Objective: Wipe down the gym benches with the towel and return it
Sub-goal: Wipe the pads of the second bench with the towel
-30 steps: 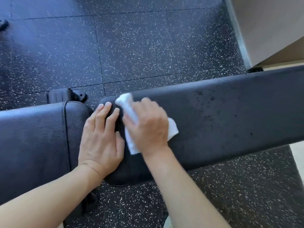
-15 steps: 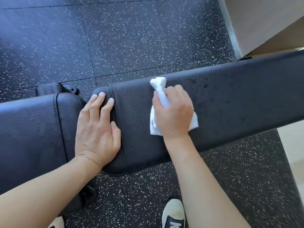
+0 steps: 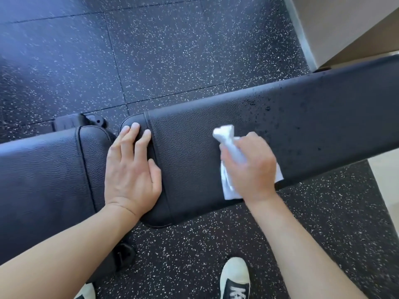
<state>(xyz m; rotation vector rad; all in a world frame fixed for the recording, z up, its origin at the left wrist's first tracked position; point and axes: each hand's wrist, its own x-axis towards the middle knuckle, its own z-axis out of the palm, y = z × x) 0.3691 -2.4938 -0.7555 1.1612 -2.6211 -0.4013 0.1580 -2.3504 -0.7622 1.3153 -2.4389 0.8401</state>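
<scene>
- So, right hand (image 3: 251, 167) had its fingers (image 3: 248, 141) clamped on the crumpled white towel (image 3: 228, 145), pressed onto the long black textured vinyl desk pad (image 3: 194, 152).
- Left hand (image 3: 131, 167) lay flat, fingers straight, bracing the pad end.
- Towel looked soft, light, floppy; bunching it in the palm seemed best.
- Droplets (image 3: 267, 108) sat further right, unwiped.

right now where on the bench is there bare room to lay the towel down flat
Bare patches: the seat pad left of the left hand, and the long back pad right of the right hand, though that stretch shows droplets. A narrower strip lies between the hands. It is crowded where the right hand grips the towel.
</scene>
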